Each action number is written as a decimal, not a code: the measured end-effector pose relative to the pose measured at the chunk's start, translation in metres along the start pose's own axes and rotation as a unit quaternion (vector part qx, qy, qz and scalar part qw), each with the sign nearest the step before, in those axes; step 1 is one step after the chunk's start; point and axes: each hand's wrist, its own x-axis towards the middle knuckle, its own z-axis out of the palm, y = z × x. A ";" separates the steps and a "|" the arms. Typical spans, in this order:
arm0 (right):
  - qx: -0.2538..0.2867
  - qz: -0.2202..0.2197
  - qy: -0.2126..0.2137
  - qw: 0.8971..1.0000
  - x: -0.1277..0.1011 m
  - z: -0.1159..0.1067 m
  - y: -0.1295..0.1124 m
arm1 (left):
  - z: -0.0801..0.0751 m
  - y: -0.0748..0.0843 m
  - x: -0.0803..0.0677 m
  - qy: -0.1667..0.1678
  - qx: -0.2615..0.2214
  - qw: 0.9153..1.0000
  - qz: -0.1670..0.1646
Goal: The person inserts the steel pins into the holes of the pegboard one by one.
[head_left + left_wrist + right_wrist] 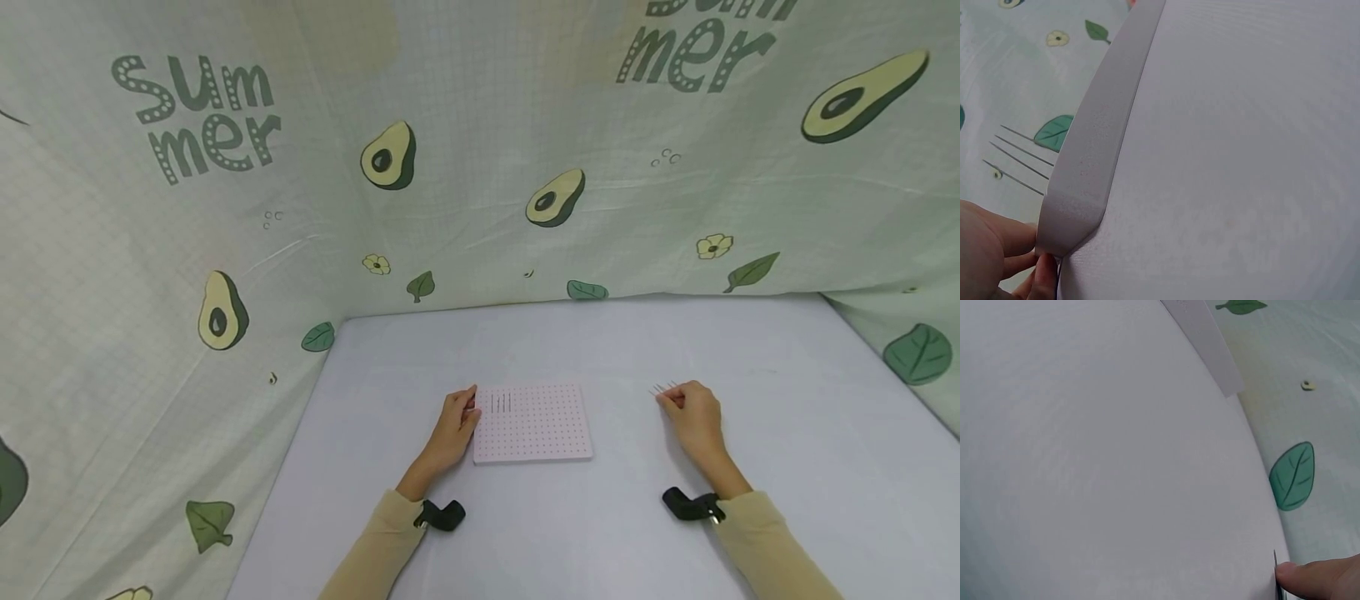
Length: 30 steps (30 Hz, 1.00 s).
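A pale pink pegboard (536,425) lies flat on the white table. Several thin metal pins (501,402) stand upright in its far left holes. My left hand (467,410) grips the board's left edge; in the left wrist view its fingers (1004,250) pinch the board's corner (1063,219), and the pins (1019,156) stick out sideways. My right hand (673,399) rests on the table to the right of the board. Its fingertips pinch a small bunch of loose pins (663,388). The right wrist view shows one fingertip (1316,581) against a dark pin end (1275,562).
A white table surface (600,350) is walled at the back and both sides by pale green cloth printed with avocados and leaves (480,167). Black wrist cameras (442,514) sit on both beige sleeves.
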 end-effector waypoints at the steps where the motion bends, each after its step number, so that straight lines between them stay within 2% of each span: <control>1: -0.002 -0.001 0.003 1.000 0.000 0.000 0.000 | 0.000 0.000 0.000 0.000 0.000 1.000 0.000; 6: -0.007 0.001 0.008 1.000 -0.001 -0.001 0.002 | 0.000 -0.001 0.000 -0.001 0.000 1.000 0.002; 14: -0.001 0.014 -0.017 1.000 -0.003 -0.001 0.003 | 0.000 -0.001 -0.001 0.001 0.000 1.000 0.000; 22: -0.003 -0.005 -0.034 0.999 -0.002 0.000 0.001 | 0.000 0.001 -0.001 0.002 0.001 1.000 -0.002; 30: -0.010 0.004 -0.023 1.000 -0.002 -0.002 -0.001 | 0.001 0.001 0.000 0.003 -0.001 1.000 -0.004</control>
